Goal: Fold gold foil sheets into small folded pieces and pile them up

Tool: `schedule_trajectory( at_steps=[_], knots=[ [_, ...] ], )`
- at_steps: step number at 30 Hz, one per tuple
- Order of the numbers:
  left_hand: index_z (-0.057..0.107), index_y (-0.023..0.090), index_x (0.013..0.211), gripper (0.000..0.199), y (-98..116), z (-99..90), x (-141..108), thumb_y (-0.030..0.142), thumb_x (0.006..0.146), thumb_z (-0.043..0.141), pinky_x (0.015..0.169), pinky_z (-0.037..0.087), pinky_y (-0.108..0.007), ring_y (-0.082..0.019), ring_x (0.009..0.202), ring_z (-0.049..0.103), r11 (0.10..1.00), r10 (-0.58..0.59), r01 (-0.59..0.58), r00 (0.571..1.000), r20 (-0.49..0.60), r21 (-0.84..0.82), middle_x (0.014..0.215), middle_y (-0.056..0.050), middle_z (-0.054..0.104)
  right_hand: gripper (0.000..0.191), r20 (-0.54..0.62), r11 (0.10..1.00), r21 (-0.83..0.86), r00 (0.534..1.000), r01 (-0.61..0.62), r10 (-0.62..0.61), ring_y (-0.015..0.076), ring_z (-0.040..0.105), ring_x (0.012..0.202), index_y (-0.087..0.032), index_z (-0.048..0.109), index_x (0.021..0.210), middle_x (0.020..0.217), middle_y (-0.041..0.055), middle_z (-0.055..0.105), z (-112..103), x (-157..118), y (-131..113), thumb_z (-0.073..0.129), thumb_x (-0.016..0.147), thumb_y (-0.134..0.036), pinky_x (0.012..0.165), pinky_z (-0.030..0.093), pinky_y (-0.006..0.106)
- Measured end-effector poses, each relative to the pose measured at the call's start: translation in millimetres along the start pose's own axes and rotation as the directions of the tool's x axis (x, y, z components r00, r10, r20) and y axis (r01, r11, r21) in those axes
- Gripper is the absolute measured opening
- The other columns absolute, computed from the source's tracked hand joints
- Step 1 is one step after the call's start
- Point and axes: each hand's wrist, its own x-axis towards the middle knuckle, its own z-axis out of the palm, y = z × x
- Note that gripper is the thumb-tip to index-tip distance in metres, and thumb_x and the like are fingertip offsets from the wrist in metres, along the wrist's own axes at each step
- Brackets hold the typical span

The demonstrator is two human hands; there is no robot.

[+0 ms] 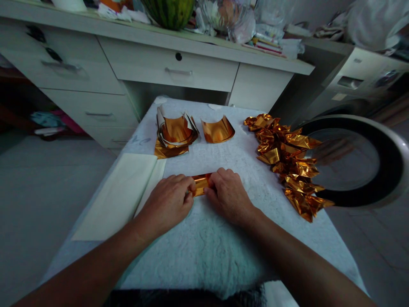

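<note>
A strip of shiny gold foil paper (201, 185) lies across the cloth-covered table between my two hands, folded or rolled narrow. My left hand (174, 197) grips its left end with curled fingers. At the other end, my right hand (225, 192) pinches the foil between thumb and fingers. Beyond them sits a stack of curled gold foil sheets (177, 130) with pale undersides. One single curled foil sheet (217, 129) rests just right of that stack. Crumpled, folded gold foil pieces (281, 157) form a row along the table's right side.
Pale paper sheets (118, 192) lie under my left forearm's side of the table. An open washing machine door (383, 187) stands against the right edge. Behind is a white drawer cabinet (204, 72) carrying a watermelon (169, 12) and plastic bags.
</note>
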Motion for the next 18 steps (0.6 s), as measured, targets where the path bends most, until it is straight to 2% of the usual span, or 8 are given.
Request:
schedule_trajectory(
  at_steps=[4, 7, 11, 13, 18],
  knots=[
    [0.057, 0.02, 0.085, 0.014, -1.3, -1.9, -0.6, 0.011, 0.078, 0.049, 0.075, 0.041, -0.035, -0.023, 0.084, 0.057, 1.0, 0.006, -0.006, 1.0, 0.002, -0.011, 0.085, -0.004, 0.061, 0.031, -0.018, 0.997, -0.071, 0.999, -0.037, 0.036, 0.0251, 0.05, 0.088, -0.017, 0.06, 0.095, 0.095, 0.0085, 0.059, 4.5, 0.3, -5.3, 0.055, 0.091, -0.048, 0.077, 0.036, 0.038],
    [0.056, 0.02, 0.085, 0.014, -2.4, -2.9, -0.9, 0.011, 0.076, 0.051, 0.073, 0.04, -0.034, -0.023, 0.084, 0.056, 1.0, 0.007, -0.007, 1.0, 0.003, -0.025, 0.084, -0.004, 0.06, 0.035, -0.011, 0.995, -0.093, 0.999, -0.047, 0.046, 0.0261, 0.05, 0.09, -0.016, 0.06, 0.098, 0.097, 0.0095, 0.059, 6.2, 0.5, -6.6, 0.055, 0.09, -0.051, 0.077, 0.036, 0.039],
    [0.056, 0.02, 0.084, 0.004, -3.3, -2.2, -0.5, 0.018, 0.084, 0.052, 0.074, 0.039, -0.034, -0.022, 0.082, 0.055, 0.999, 0.015, -0.015, 1.0, -0.005, -0.041, 0.083, -0.003, 0.06, 0.037, -0.014, 0.993, -0.101, 0.998, -0.055, 0.053, 0.0263, 0.049, 0.09, -0.017, 0.06, 0.1, 0.098, 0.0101, 0.059, 7.1, 0.1, -7.7, 0.053, 0.09, -0.052, 0.077, 0.035, 0.039],
    [0.056, 0.02, 0.083, 0.006, -4.0, -1.0, -0.1, 0.022, 0.087, 0.052, 0.074, 0.039, -0.034, -0.022, 0.083, 0.055, 0.999, 0.011, -0.012, 1.0, -0.004, -0.046, 0.083, -0.003, 0.061, 0.038, -0.017, 0.992, -0.107, 0.998, -0.064, 0.062, 0.0266, 0.049, 0.09, -0.017, 0.06, 0.1, 0.098, 0.0101, 0.059, 7.6, 0.0, -8.4, 0.053, 0.09, -0.053, 0.077, 0.035, 0.04],
    [0.059, 0.021, 0.085, 0.004, -5.1, 2.1, 0.8, 0.023, 0.088, 0.057, 0.076, 0.036, -0.035, -0.023, 0.088, 0.055, 0.999, -0.028, 0.028, 1.0, -0.003, -0.026, 0.087, -0.002, 0.062, 0.042, -0.035, 0.989, -0.13, 0.997, -0.073, 0.07, 0.0277, 0.05, 0.091, -0.017, 0.059, 0.097, 0.097, 0.0104, 0.059, 10.1, 0.2, -10.2, 0.05, 0.09, -0.058, 0.078, 0.036, 0.041]
  ],
)
